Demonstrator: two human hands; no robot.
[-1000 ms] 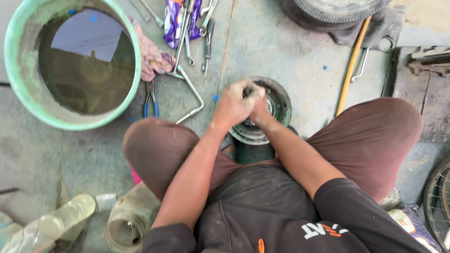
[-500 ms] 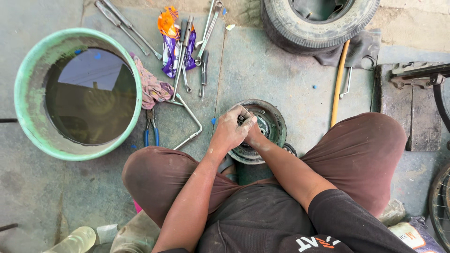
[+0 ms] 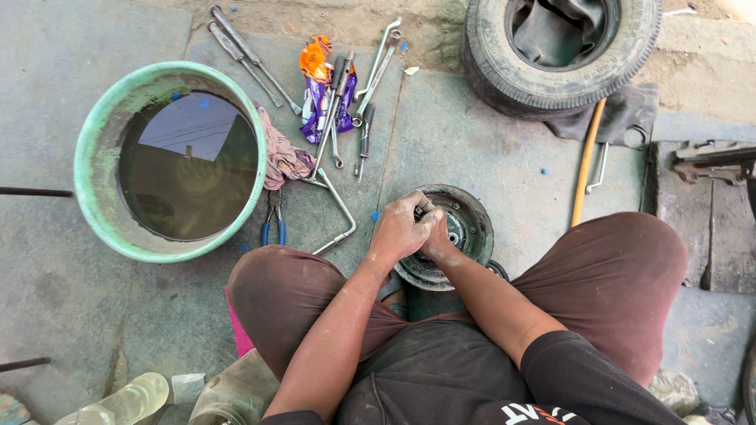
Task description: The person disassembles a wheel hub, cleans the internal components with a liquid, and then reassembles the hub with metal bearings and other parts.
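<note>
A dark metal wheel rim lies flat on the concrete between my knees. My left hand is curled into a fist on the rim's left edge. My right hand lies tucked against it, mostly covered by the left one, with its fingers at the hub. Whatever is inside the two hands is hidden. Both forearms are smeared with dirt.
A green basin of dark water stands at the left, with a rag on its rim. Spanners and screwdrivers, a wrapper, blue-handled pliers and a bent rod lie beyond. A tyre and a yellow bar are at the back right.
The view has tipped so the tyre and tools show more fully. Both hands stay pressed together on the rim, shifting only slightly.
</note>
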